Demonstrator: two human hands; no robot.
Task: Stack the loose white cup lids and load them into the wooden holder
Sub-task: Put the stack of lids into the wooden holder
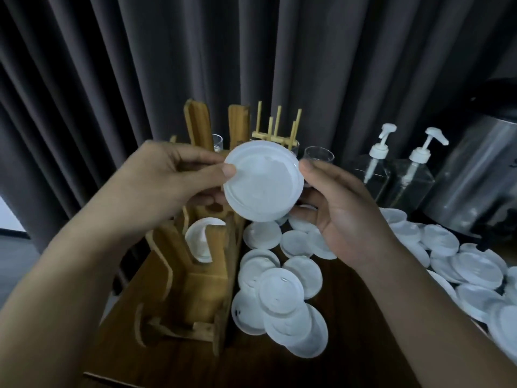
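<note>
Here I hold a stack of round white plastic lids [263, 182] over the wooden holder [207, 275], left hand [167, 180] fingers pinching one rim, right hand [341, 214] fingers curled round the other. Loose white lids [279, 289] crowd the dark worktop [349, 331]; my hands hide the holder's middle.

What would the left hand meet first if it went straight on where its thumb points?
The left hand pinches the stack of round white plastic lids; carried on rightwards, it would likely meet the thumb of the right hand at the stack's far edge; depth is unclear.
</note>
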